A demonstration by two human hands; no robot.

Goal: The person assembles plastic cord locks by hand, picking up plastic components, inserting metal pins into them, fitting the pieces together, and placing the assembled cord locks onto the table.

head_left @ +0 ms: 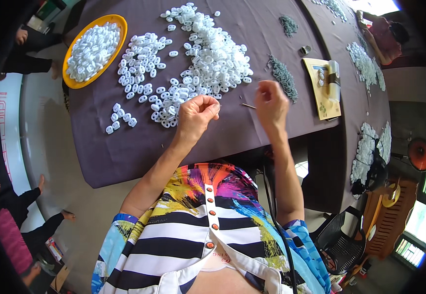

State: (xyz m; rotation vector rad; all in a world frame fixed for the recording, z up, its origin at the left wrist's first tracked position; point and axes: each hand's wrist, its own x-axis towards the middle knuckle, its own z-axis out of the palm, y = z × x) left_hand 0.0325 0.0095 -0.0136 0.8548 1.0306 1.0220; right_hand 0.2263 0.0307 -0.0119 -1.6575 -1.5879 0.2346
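Observation:
My left hand is closed in a pinch at the near edge of a big heap of small white oval plastic pieces, each with two holes. Whatever it grips is too small or hidden to make out. To its right my right hand is raised over the table with curled, slightly blurred fingers; I cannot see what is in them. A thin metal rod lies between the hands. Just beyond my right hand spreads a pile of small grey-green slender parts. Several white pieces lie apart on the left.
An orange-yellow basin full of white pieces stands far left on the brown-covered table. At right lie a second grey-green pile, a small metal cup and a tan board bearing a clear container. Other people sit around; a black chair stands right.

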